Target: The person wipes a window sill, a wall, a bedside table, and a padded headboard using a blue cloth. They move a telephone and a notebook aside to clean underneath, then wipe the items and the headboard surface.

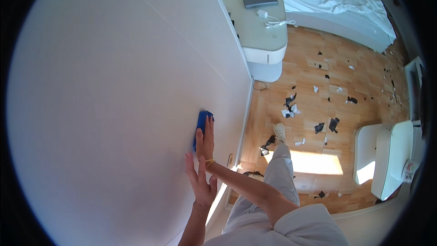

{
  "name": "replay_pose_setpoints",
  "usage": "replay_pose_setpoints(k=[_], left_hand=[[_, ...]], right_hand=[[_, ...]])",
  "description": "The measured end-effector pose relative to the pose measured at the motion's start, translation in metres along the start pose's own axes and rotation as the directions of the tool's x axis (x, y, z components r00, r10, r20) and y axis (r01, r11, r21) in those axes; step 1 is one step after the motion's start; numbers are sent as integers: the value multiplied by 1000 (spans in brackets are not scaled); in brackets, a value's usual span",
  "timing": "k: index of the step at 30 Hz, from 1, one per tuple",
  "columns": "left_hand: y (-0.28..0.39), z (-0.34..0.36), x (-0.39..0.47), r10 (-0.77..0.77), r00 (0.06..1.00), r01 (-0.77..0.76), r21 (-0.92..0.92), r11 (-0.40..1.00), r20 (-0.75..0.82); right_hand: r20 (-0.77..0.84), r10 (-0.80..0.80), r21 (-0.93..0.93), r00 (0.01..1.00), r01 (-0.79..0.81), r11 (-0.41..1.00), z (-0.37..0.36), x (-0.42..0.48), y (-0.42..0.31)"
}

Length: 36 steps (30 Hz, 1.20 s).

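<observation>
A folded blue cloth (201,126) lies against the white wall (119,109). My right hand (206,143), with a yellow band at the wrist, is laid over the cloth's right side and holds it there, fingers stretched upward along it. Just below, my left hand (203,188) has its fingers apart and nothing in them; it is beside the wall, and whether it touches the surface cannot be told. A faint pale line runs diagonally across the upper wall.
Black and white scraps (290,109) litter the wooden floor (304,75) around my foot. A bedside table (252,37) with a grey box (260,1) and a white cable (280,24) adjoins the wall, near a bed (334,27). A white furniture piece (392,160) is at right.
</observation>
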<state>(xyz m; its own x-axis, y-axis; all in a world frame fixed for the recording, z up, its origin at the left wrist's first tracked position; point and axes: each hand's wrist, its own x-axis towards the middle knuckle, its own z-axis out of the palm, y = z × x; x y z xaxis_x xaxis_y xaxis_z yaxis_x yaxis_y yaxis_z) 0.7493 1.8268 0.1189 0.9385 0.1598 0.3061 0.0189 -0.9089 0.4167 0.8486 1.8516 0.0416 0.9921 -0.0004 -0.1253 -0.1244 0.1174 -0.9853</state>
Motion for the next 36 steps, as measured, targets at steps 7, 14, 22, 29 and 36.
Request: replay_pose_setpoints(k=[7,14,22,29,36], left_hand=[[30,1,148,85,962,-43,163,986,-259],[62,18,263,50,927,10,158,987,-372],[80,45,317,19,949,20,119,993,-314],[79,56,357,58,896,-47,34,998,-441],[65,58,408,166,828,-184,21,983,-535]], right_hand=[[154,-752,-80,641,766,638,5,134,-131],[117,-807,-34,579,814,579,7,243,-170],[-30,-28,129,999,31,991,3,298,-114],[76,-744,-33,664,747,664,3,373,-236],[85,-792,60,604,790,610,-1,413,-275]])
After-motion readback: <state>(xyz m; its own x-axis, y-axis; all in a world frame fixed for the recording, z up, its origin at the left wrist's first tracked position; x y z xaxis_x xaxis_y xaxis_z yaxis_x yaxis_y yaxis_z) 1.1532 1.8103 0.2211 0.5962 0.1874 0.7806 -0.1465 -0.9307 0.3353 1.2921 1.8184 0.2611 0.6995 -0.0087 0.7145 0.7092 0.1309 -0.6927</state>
